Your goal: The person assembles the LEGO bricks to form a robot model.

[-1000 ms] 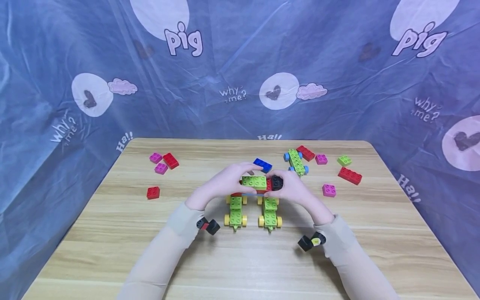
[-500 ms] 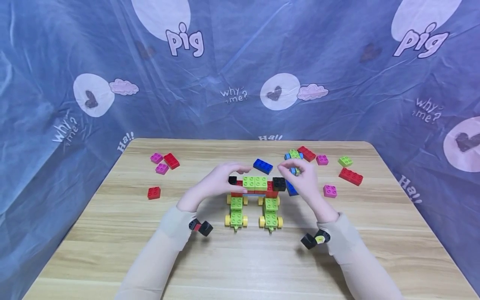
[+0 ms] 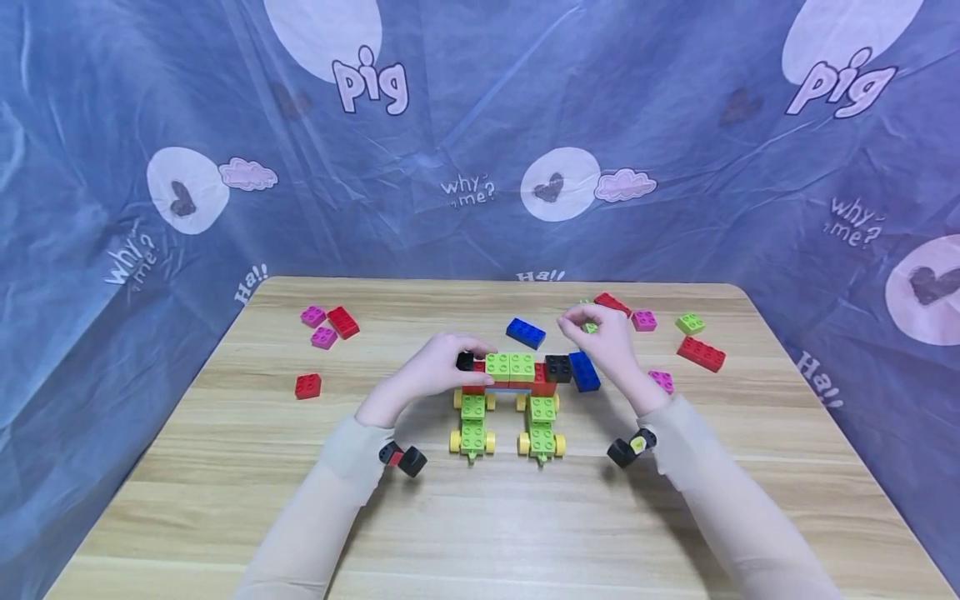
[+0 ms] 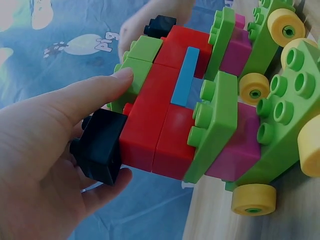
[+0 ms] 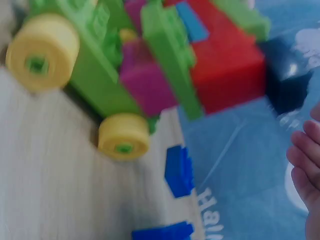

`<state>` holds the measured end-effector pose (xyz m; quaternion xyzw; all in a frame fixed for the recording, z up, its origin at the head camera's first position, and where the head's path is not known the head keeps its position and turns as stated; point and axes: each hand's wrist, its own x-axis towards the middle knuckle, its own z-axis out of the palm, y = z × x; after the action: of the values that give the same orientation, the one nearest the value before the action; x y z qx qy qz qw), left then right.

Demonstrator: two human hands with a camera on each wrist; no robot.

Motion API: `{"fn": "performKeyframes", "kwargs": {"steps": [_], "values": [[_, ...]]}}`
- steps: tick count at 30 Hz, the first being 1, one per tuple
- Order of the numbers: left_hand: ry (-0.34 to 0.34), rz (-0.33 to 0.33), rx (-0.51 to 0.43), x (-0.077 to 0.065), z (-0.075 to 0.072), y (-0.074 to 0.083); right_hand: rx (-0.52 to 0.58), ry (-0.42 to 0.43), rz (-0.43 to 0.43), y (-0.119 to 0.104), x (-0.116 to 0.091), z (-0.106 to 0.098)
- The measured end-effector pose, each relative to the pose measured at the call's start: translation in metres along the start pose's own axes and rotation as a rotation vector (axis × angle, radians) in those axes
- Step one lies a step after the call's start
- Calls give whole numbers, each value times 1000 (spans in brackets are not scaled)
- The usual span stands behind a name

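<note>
A built toy of bricks stands mid-table, with red bricks (image 4: 172, 55) across the top, two lime bricks (image 3: 510, 367) above them and a black brick (image 3: 558, 367) at its right end. Two lime wheeled bases (image 3: 473, 435) with yellow wheels carry it. My left hand (image 3: 427, 367) grips its left end, thumb on a lime brick and fingers behind the left black brick (image 4: 101, 142). Beyond its right end my right hand (image 3: 611, 346) hovers with loosely bent fingers, nothing seen in them. It partly hides a smaller lime wheeled base (image 3: 590, 328).
Blue bricks (image 3: 526, 332) lie behind and to the right of the toy. At the back right are red (image 3: 701, 353), pink (image 3: 643, 321) and lime bricks (image 3: 690, 323). More red (image 3: 307, 386) and pink bricks (image 3: 323, 337) are scattered at left. A blue cloth hangs behind the table.
My right hand has let go of the toy's right end and moved right and back, uncovering the black brick and a blue brick. My left hand has shifted slightly left, still on the toy.
</note>
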<state>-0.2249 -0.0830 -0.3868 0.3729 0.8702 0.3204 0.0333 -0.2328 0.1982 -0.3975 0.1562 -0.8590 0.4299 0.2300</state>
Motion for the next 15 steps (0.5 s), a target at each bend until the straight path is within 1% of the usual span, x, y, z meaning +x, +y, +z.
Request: {"fn": "performKeyframes", "kwargs": {"steps": [4,7,11,15], "values": [[-1,-10,-5,0,1,-1,3,-115,33,11,5,5],[2,-16,-13,0,2,-1,-10,-183,64,19,9,9],[2,-27,-22,0,3,-2,-19,-270,118,25,15,15],[0,-41,-26,0,3,-1,-19,-376,141,31,22,22]]}}
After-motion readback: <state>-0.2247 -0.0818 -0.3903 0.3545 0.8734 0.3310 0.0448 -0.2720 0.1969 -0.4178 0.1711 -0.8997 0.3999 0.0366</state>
